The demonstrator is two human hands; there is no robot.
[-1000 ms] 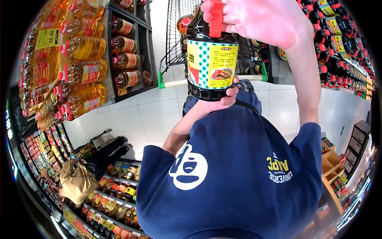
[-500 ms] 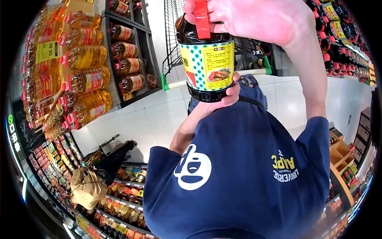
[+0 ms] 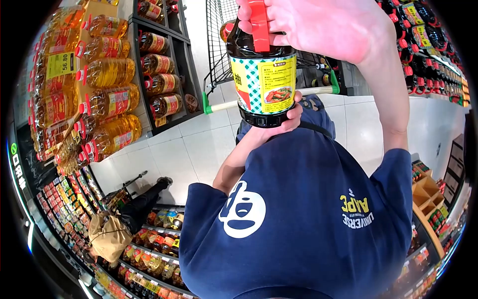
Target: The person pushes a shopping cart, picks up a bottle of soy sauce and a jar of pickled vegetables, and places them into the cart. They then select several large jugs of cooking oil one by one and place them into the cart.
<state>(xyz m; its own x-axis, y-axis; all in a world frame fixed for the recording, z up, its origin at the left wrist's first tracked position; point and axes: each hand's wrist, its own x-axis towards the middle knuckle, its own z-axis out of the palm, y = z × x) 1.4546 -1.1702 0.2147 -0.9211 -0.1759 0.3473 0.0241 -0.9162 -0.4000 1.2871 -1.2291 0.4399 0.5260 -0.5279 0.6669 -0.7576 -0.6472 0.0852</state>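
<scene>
Bottle (image 3: 264, 84), right grip (image 3: 318, 27) on handle (image 3: 259, 30), cart (image 3: 222, 106)

I can't see the top of the dark bottle (image 3: 264, 117); the edge cuts it off, and some of the right hand (image 3: 333, 27) too. The bottle hides part of the left hand (image 3: 289, 121) and the middle of the cart (image 3: 217, 64). The label's (image 3: 279, 74) little words are too tiny for me to read.

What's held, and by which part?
A dark bottle with a yellow label: the right hand grips its red handle, the left hand holds its base.
</scene>
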